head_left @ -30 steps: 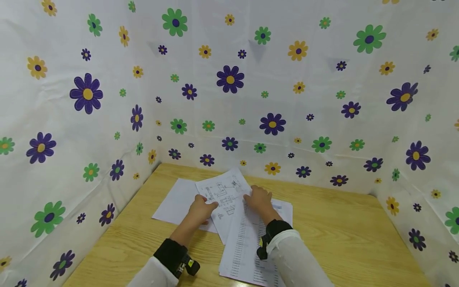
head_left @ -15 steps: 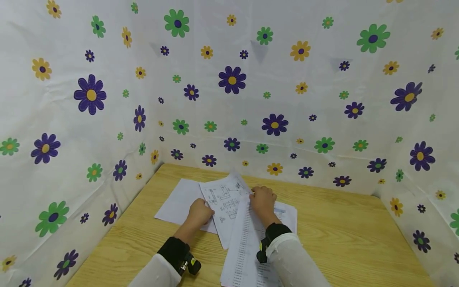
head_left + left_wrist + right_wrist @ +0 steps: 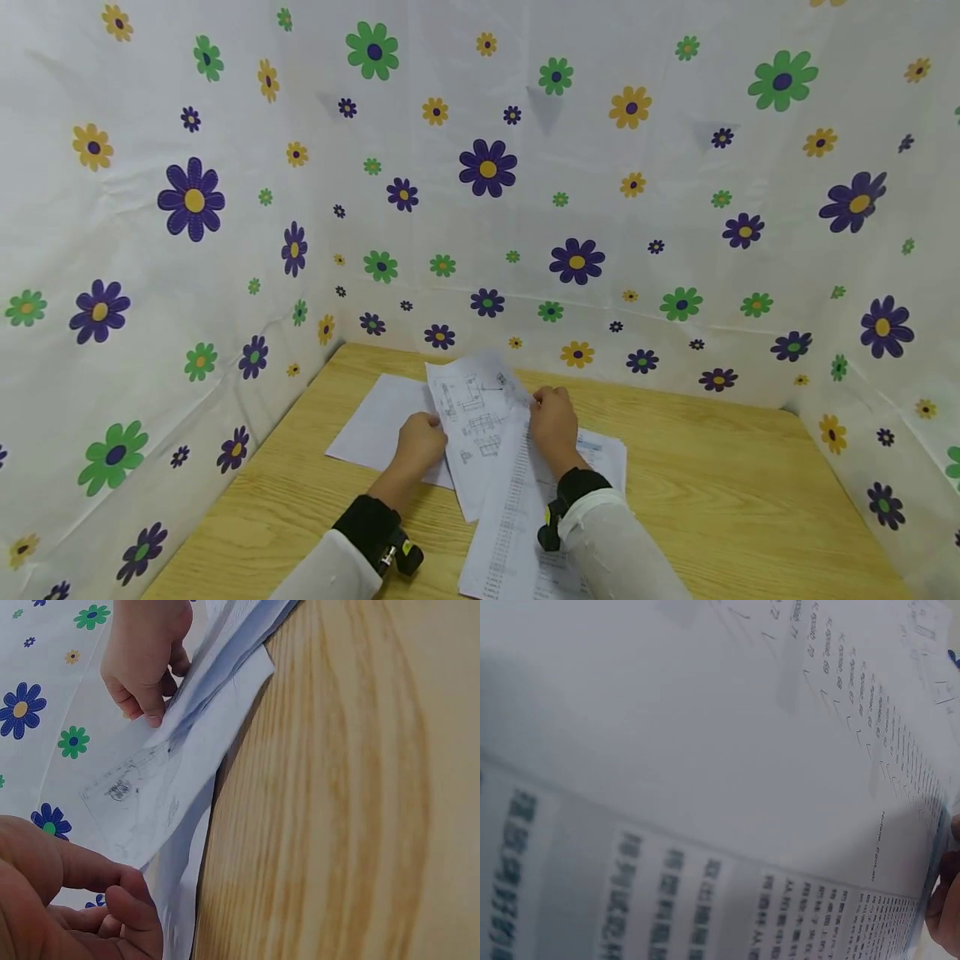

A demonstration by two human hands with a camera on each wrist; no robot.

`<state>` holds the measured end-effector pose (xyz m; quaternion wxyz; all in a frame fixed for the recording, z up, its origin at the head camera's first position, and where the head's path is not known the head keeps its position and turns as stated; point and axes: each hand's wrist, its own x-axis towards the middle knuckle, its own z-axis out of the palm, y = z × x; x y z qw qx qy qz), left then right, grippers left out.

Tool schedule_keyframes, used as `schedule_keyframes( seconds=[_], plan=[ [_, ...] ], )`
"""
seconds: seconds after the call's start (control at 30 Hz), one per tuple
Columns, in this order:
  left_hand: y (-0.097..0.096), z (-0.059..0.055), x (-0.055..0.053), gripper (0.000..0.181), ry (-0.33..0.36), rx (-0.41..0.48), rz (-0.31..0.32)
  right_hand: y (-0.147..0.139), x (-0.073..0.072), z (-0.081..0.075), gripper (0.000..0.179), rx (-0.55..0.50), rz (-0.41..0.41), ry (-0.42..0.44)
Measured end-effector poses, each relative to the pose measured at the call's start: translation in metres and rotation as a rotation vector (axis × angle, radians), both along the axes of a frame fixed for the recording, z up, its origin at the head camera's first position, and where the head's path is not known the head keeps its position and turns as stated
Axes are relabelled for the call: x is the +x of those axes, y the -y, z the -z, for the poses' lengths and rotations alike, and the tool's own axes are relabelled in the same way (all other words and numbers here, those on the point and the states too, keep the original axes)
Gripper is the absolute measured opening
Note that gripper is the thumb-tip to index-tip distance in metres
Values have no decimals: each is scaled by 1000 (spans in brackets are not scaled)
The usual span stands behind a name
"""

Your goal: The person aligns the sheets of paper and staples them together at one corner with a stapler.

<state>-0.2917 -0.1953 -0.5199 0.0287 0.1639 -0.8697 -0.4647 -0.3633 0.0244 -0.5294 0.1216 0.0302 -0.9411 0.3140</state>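
We find the left hand [image 3: 420, 443] pinching the near left edge of a technical drawing sheet [image 3: 474, 429] between thumb and curled fingers. The right hand [image 3: 553, 423] grips the upper end of the printed list pages [image 3: 504, 533]; we cannot tell whether it also holds the drawing's corner.

The drawing spans the gap between both grips, its far part lifted and bowed. Directly right of the left grip it meets the list pages, which run back from the right grip toward the wearer. The right hand and its white sleeve [image 3: 622, 550] hide much of the printing. Just left of the left grip lies a plain white sheet [image 3: 375, 421], partly covered by that hand and the drawing.

We note thin, flexible paper, with fine line figures on the drawing; the list carries rows of print, shaded bands and tick marks. Black wristbands [image 3: 367, 525] circle both wrists. Beneath is a wood-grained tabletop [image 3: 735, 500]; beyond the grips hangs a creased white sheeting [image 3: 450, 225] patterned with purple, green and yellow flowers.
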Motion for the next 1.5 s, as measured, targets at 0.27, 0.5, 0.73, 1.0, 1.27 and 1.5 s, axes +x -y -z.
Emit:
schedule_keyframes(
  seconds=[0.27, 0.5, 0.73, 1.0, 1.27, 1.5],
  plan=[
    [-4, -2, -6, 35, -98, 11, -33, -9, -5, 0, 20, -127, 7, 7],
    [-3, -6, -11, 24, -200, 0, -57, -16, -12, -3, 17, -185, -51, -28],
    [1, -20, -16, 25, -264, -24, -61, -22, -17, -19, 15, -237, -94, -95],
    [12, -38, -22, 28, -299, -60, -54, -28, -16, -39, 11, -299, -148, -95],
    [15, -57, -26, 29, -356, -87, -24, -35, -12, -58, 10, -344, -181, -144],
    [18, -70, -25, 22, -461, -120, 43, -43, -8, -72, 8, -380, -201, -201]
  ],
)
